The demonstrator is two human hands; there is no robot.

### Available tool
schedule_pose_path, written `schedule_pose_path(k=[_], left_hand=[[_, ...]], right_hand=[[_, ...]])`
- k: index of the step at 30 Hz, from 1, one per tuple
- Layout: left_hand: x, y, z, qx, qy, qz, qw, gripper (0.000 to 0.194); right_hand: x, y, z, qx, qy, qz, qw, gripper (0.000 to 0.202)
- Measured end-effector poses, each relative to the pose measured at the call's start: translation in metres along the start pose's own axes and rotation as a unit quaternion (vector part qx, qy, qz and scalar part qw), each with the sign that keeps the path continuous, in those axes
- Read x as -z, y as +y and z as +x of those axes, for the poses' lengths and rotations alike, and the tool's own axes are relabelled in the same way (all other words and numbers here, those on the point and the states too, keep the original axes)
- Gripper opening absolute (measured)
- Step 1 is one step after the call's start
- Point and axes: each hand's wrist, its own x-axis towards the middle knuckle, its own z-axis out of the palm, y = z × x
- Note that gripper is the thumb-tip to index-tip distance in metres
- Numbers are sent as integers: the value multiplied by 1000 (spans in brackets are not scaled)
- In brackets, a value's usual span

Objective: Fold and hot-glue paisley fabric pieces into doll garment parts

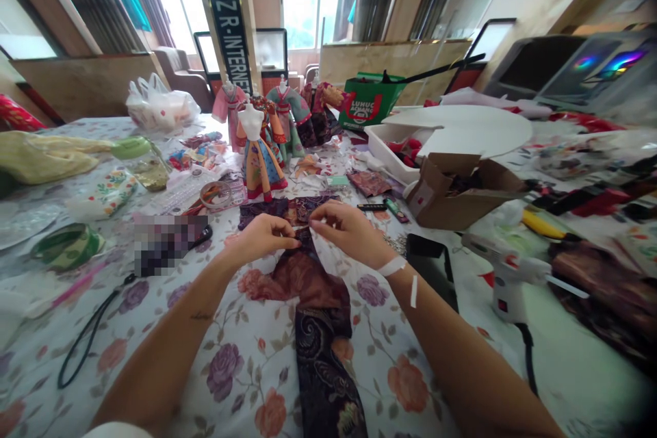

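Note:
My left hand point(267, 238) is closed, its fingertips pinching the upper end of a dark patterned fabric piece point(323, 342). This piece runs down the tablecloth toward me, with a reddish-brown section point(313, 280) near the top. Just to the right, my right hand point(346, 233) pinches the same upper end, where a pale strip point(324, 253) hangs below its fingers. White tape is stuck on the right wrist and forearm. Beyond both hands lies another dark patterned fabric strip point(256, 213). The fingertips hide exactly how the edges meet.
A doll-sized dress form point(253, 124) in an orange and blue skirt stands ahead, with several dressed ones behind it. To the right are a cardboard box point(446, 198), a black tray point(431, 263) and a glue gun point(508, 280). A phone point(172, 246) and green tape roll point(66, 245) lie left.

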Motion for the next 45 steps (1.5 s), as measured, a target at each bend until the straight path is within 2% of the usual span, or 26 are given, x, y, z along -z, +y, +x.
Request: schedule_pose_path(k=[2, 3, 4, 7, 9, 11, 13, 15, 17, 19, 21, 23, 25, 28, 33, 37, 42, 45], left_hand=[[3, -1, 2, 21, 46, -54, 997, 17], [4, 0, 3, 27, 70, -78, 994, 17], [5, 0, 3, 30, 96, -97, 990, 18], [5, 1, 6, 29, 167, -130, 977, 21], [1, 0, 7, 28, 207, -148, 967, 23], [-7, -4, 5, 30, 241, -170, 955, 26], [-18, -10, -2, 38, 263, -192, 945, 27], [-31, -17, -15, 52, 277, -212, 936, 27], [-43, -23, -30, 70, 290, -230, 926, 28], [-53, -28, -45, 90, 300, -247, 917, 29], [-59, -31, -55, 110, 304, -271, 907, 30], [-62, -33, -61, 121, 303, -293, 899, 30], [-62, -36, -63, 120, 295, -313, 895, 31], [-59, -38, -63, 113, 276, -322, 899, 30], [-50, -42, -65, 121, 258, -292, 913, 29], [-45, -41, -64, 138, 248, -286, 915, 30], [-40, -39, -59, 150, 205, -270, 929, 33], [-41, -39, -56, 151, 218, -261, 928, 32]], right_hand=[[-5, -6, -9, -44, 29, -9, 999, 22], [-10, -9, -15, -61, 18, -8, 998, 27], [-17, -11, -22, -70, -11, -7, 997, 28], [-39, -11, -42, -49, -138, -11, 989, 15], [-46, -6, -48, -13, -163, -76, 984, 26], [-43, 2, -48, 9, -157, -182, 971, 31], [-34, 9, -44, 10, -150, -266, 952, 25], [-25, 15, -42, 6, -143, -303, 942, 20], [-24, 16, -43, 5, -124, -295, 947, 22], [-32, 13, -47, -11, -91, -219, 971, 21], [-49, 8, -53, -64, -61, -73, 993, 15], [-67, 4, -56, -122, -40, 50, 990, 13], [-81, 0, -56, -142, -10, 99, 985, 12], [-94, 0, -51, -138, 25, 111, 984, 11], [-104, 5, -48, -137, 37, 110, 984, 11], [-107, 7, -49, -132, 49, 102, 985, 10], [-107, 6, -49, -118, 39, 96, 988, 10], [-107, 5, -50, -115, 35, 94, 988, 10]])
